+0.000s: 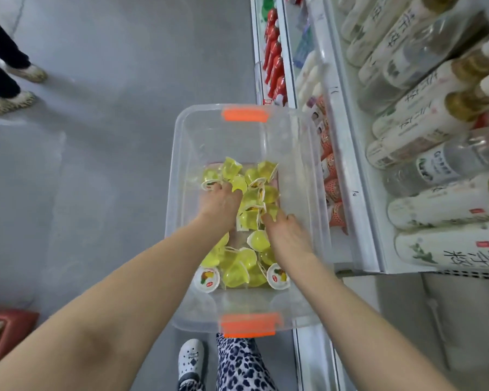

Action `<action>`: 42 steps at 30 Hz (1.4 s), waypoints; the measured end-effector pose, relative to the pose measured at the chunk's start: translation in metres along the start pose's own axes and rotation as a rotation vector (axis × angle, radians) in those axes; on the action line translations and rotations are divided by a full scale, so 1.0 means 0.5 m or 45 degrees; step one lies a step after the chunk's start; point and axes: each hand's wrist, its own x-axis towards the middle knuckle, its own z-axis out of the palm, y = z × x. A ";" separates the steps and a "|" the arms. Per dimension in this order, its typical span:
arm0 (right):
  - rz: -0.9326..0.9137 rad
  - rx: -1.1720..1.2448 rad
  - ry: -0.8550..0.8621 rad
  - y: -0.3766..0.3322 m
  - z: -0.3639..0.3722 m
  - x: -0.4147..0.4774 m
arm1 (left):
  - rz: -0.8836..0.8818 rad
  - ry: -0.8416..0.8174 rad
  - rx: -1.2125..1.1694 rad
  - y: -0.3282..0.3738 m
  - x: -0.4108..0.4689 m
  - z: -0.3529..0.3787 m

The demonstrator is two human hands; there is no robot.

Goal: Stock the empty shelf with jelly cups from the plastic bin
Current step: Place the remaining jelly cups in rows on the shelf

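A clear plastic bin with orange latches stands on the floor below me, beside the shelving. Several yellow jelly cups with white printed lids lie loose in its bottom. Both my hands are down inside the bin. My left hand lies on the pile toward the far left, fingers curled around cups there. My right hand sits on the pile near the right wall, its fingertips curled into the cups. Which cup each hand holds is hidden under the fingers.
White shelving runs along the right, stocked with white and clear bottles, red bottles and small orange-patterned packs. Another person's feet stand at the far left. A red crate sits at the lower left. My own shoe is below the bin.
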 end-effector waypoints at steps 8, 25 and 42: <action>-0.019 0.010 0.005 0.002 0.009 0.008 | -0.033 -0.038 0.121 0.007 0.051 0.034; 0.106 0.698 0.474 0.005 -0.125 -0.177 | 0.260 0.337 -0.592 -0.024 -0.185 -0.059; 0.564 0.698 1.174 -0.071 -0.046 -0.684 | 0.741 0.442 -1.094 0.097 -0.565 -0.012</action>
